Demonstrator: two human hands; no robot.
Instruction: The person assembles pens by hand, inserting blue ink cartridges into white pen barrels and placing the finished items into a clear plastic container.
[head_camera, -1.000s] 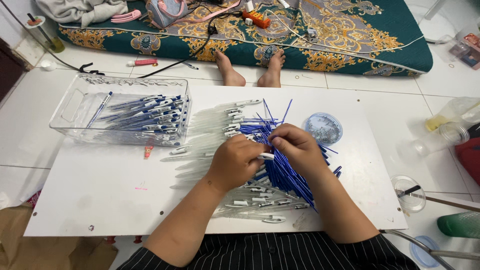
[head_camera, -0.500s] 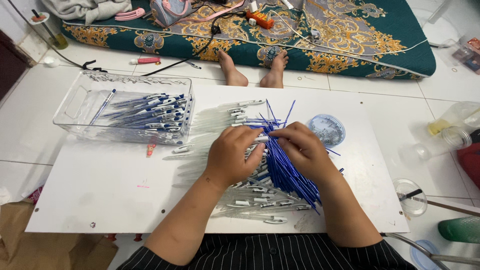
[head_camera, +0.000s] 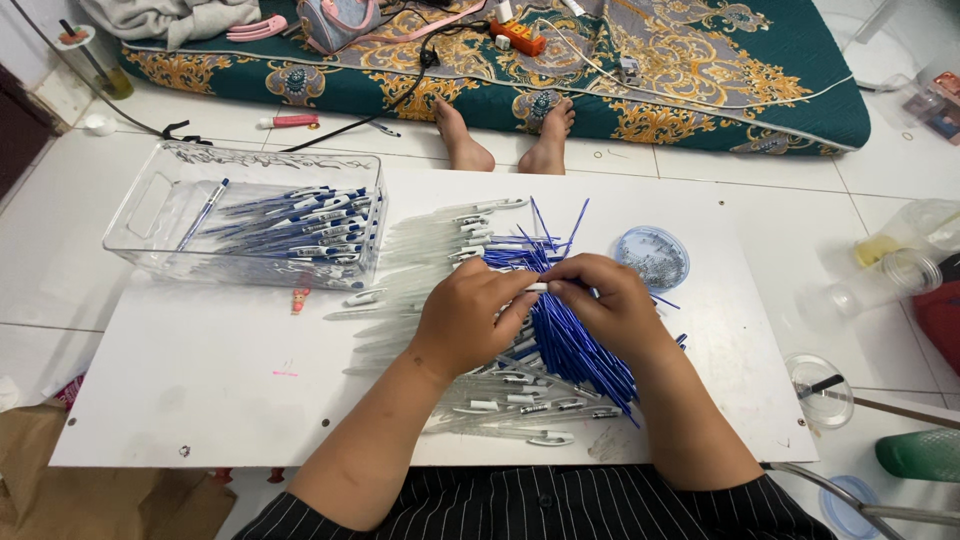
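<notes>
My left hand (head_camera: 470, 315) and my right hand (head_camera: 605, 305) meet over the middle of a white board (head_camera: 200, 390). Between their fingertips they pinch one clear pen barrel (head_camera: 537, 287); I cannot tell whether a refill is in it. Under and around the hands lies a heap of clear pen barrels (head_camera: 420, 270) with a bundle of blue ink refills (head_camera: 575, 350) across it. A small round clear lid (head_camera: 652, 257) with tiny metal parts sits just beyond my right hand.
A clear plastic bin (head_camera: 160, 205) with several assembled blue-and-white pens stands at the board's far left. Another person's bare feet (head_camera: 505, 140) rest at the board's far edge, before a patterned mattress (head_camera: 700, 70). Plastic cups (head_camera: 900, 260) and a round lid (head_camera: 820, 390) lie on the right.
Both hands have lifted slightly and drawn together at the fingertips over the pile. The heap and the bin have not moved.
</notes>
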